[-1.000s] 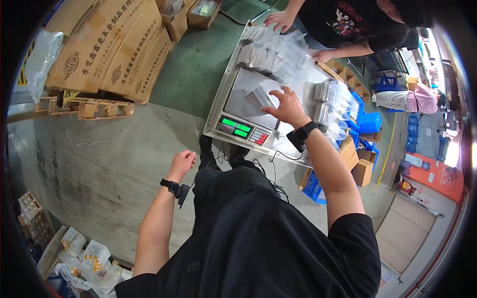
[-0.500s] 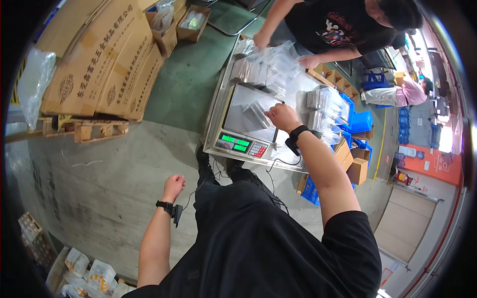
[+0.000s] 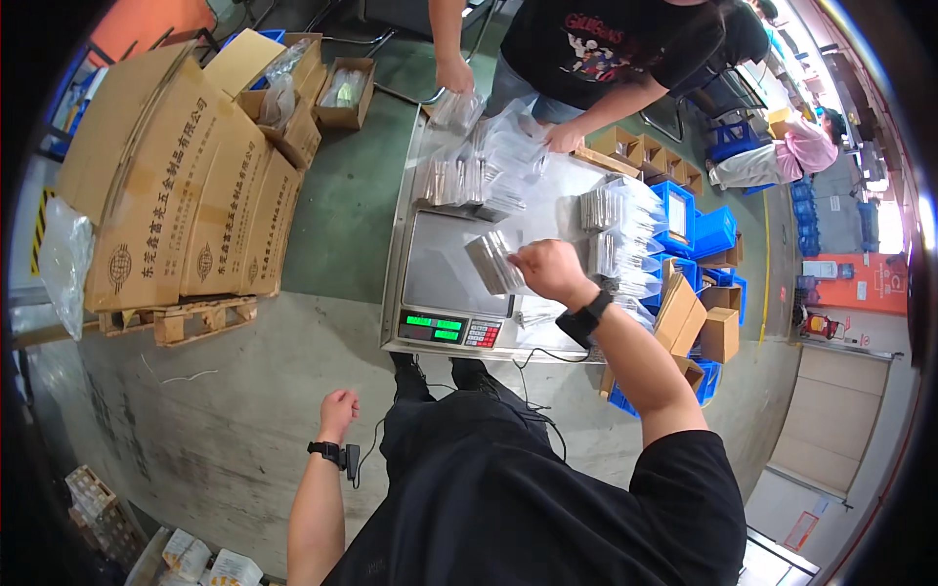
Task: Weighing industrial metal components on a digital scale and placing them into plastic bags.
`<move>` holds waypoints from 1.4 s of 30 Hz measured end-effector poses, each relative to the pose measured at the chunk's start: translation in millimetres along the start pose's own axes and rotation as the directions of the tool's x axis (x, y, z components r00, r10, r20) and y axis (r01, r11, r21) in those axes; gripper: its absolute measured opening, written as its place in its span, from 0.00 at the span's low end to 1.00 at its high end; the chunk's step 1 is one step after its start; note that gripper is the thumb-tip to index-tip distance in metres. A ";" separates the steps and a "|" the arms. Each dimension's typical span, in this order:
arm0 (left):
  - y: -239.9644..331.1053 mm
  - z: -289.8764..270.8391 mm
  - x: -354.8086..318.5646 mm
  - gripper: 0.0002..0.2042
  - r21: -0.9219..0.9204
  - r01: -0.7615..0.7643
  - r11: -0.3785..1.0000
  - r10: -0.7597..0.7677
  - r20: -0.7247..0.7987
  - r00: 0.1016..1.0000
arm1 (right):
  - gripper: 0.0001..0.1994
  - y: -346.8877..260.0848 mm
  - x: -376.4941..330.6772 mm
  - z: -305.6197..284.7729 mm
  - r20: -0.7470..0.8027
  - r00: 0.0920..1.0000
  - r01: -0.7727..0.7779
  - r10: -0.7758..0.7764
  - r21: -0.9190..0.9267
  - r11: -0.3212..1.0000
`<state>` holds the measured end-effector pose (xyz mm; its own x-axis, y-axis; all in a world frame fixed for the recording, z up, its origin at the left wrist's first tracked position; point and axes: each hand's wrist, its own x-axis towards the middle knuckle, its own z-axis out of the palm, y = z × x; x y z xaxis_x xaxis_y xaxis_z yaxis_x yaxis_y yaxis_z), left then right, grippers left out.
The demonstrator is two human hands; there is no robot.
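Note:
My right hand [image 3: 549,271] grips the end of a clear plastic bag of thin silvery metal strips [image 3: 491,262]. It holds the bag tilted over the plate of a digital weighing scale [image 3: 440,269] with a lit green display. My left hand [image 3: 339,414] hangs low at my side, away from the table, fingers curled with nothing visible in them. Beyond the scale lie more bagged metal strips [image 3: 451,184]. To the right of my right hand, further bags [image 3: 608,210] stand in stacked rows on the metal table [image 3: 553,200].
Across the table, a co-worker's hands [image 3: 564,138] handle clear bags. Blue bins [image 3: 676,217] and cardboard boxes [image 3: 721,335] crowd the table's right side. Large cartons [image 3: 195,205] stand on a wooden pallet [image 3: 200,320] at left. A black cable [image 3: 547,354] hangs off the front edge.
My right hand has raised the bag of metal strips from the scale plate and tilted it. The co-worker's hand at far left has drawn a bag away from the pile. The view has shifted.

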<state>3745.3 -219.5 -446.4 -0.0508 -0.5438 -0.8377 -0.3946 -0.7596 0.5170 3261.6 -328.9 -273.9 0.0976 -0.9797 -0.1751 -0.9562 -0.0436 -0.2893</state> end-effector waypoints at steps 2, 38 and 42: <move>1.3 10.0 -5.2 0.11 0.007 0.026 1.000 -0.026 -0.008 1.000 | 0.15 10.4 -11.4 -24.8 -0.075 0.997 -0.018 0.022 0.055 0.998; -14.3 114.7 -127.1 0.10 -0.240 0.308 0.921 -0.366 -0.252 0.896 | 0.23 298.0 230.7 112.4 -0.137 0.900 -0.374 0.414 0.245 0.894; 6.8 122.8 -118.9 0.11 -0.211 0.298 0.931 -0.345 -0.243 0.906 | 0.20 278.5 224.9 102.0 -0.093 0.838 -0.488 0.537 0.312 0.815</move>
<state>3635.9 -116.2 -364.9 0.3136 -0.3173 -0.8950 -0.1888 -0.9445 0.2687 3045.4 -541.4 -489.9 -0.4573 -0.8629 -0.2150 -0.7409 0.5034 -0.4445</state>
